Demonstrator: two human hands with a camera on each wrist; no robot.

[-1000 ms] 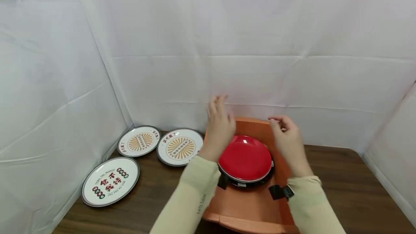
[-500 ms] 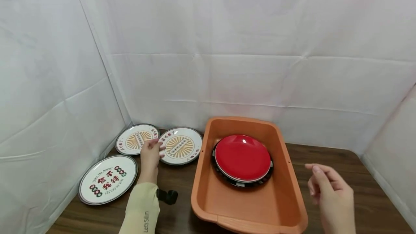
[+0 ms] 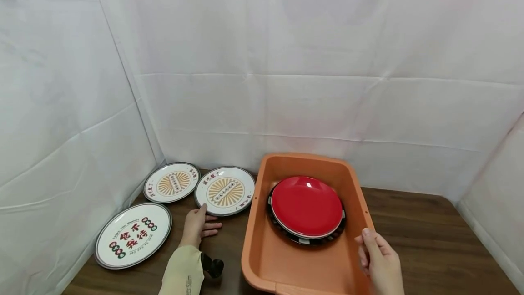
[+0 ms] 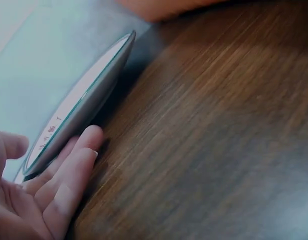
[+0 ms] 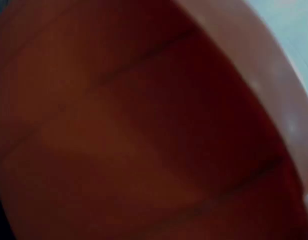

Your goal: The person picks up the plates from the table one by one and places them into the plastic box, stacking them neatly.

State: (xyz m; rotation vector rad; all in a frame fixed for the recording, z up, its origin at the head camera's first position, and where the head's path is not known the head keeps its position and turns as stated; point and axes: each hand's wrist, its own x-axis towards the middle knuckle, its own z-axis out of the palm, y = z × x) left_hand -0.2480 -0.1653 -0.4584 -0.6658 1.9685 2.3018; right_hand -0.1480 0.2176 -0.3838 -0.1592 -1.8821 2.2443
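A white plate [image 3: 225,190] with a gold sunburst lies left of an orange basin [image 3: 262,240]. At its near edge is my left hand [image 3: 198,227], fingers straight. In the left wrist view the fingers [image 4: 76,170] reach below the rim of the plate [image 4: 86,95], while the thumb stays above it, apart. My right hand [image 3: 380,261] holds the basin's right rim with curled fingers; the right wrist view shows mainly the basin's ribbed outer wall [image 5: 144,125]. Inside the basin a red plate [image 3: 307,206] rests on a black-and-white patterned one [image 3: 304,241].
Another sunburst plate [image 3: 172,182] lies at the back left, and a white plate with red characters [image 3: 133,236] sits nearer the left edge. White cloth [image 3: 311,58] surrounds the dark wooden table [image 3: 434,236] at the back and sides.
From over the basin, my left hand went left, then came down to the near edge of the middle plate. My right hand swung out right, then returned left to the basin's rim.
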